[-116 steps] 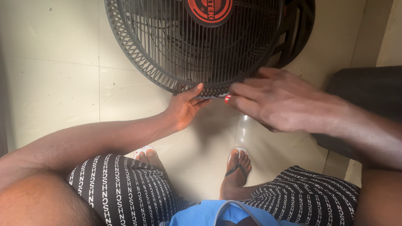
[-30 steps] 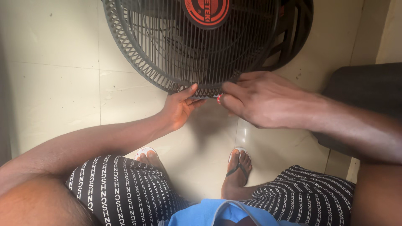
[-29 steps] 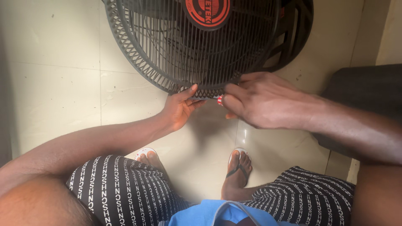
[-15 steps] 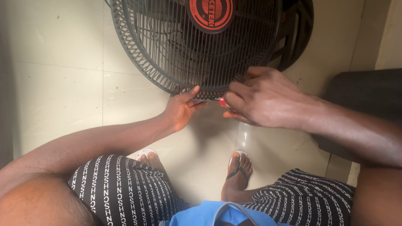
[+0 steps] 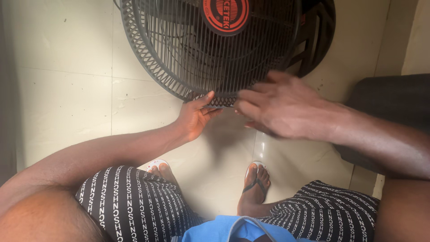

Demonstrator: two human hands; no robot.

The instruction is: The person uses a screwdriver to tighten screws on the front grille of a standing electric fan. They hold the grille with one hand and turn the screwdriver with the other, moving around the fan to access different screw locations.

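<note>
Black fan grille [image 5: 210, 58] under both hands [image 5: 242, 112]

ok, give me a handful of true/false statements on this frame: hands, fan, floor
1. The left hand touches the lower rim of the black fan grille. True.
2. The right hand rests on the red hub. False: it is at the grille's lower edge, blurred, well below the hub.
3. The fan stands on a wooden table. False: it is on a pale tiled floor.
4. Both feet wear flip-flops. True, as far as the straps and soles show.
5. The left hand grips a screwdriver. False: no tool shows in it.
</note>
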